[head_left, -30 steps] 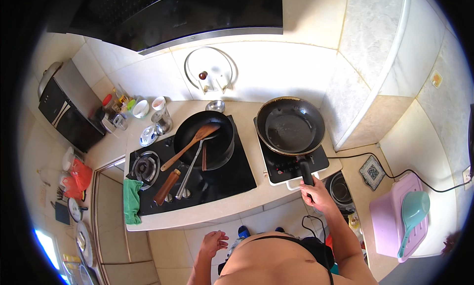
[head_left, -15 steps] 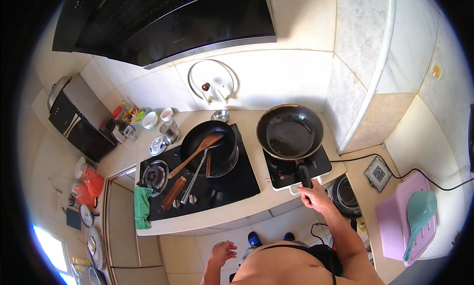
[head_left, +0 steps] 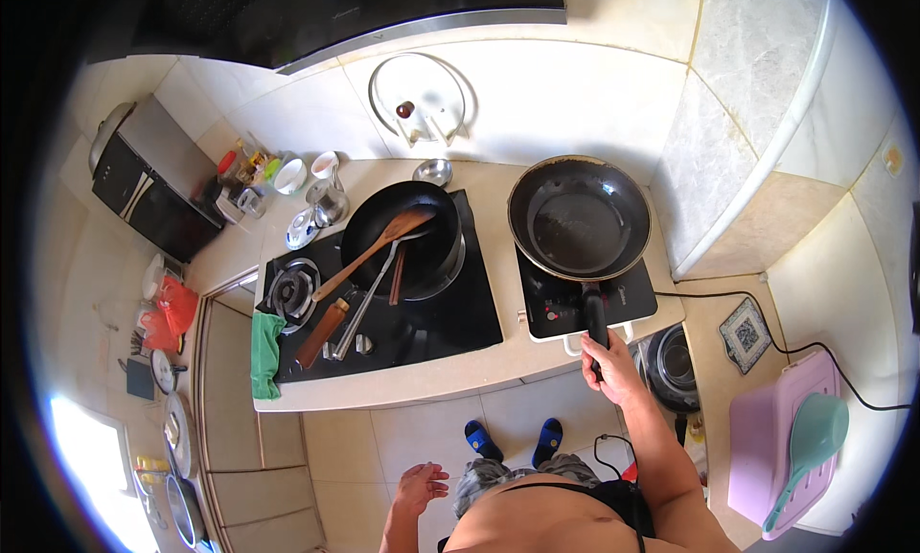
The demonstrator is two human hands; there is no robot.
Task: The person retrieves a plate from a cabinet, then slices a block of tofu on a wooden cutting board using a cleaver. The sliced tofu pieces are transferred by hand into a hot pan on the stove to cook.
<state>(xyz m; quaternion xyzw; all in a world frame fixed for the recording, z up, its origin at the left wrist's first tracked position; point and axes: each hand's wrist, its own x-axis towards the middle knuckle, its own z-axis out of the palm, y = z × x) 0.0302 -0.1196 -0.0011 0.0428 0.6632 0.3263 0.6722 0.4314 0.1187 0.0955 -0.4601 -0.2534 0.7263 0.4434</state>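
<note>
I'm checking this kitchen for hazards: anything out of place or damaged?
The green cloth lies over the front left corner of the hob, close beside the burner, an odd spot near a heat source. The frying pan in the right hand has a brownish, worn-looking rim.

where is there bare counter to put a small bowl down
Bare counter shows between the gas hob and the frying pan in the right hand, plus a narrow strip left of the patterned mat. Crowded: behind the hob's left end, with bowls and jars.
</note>
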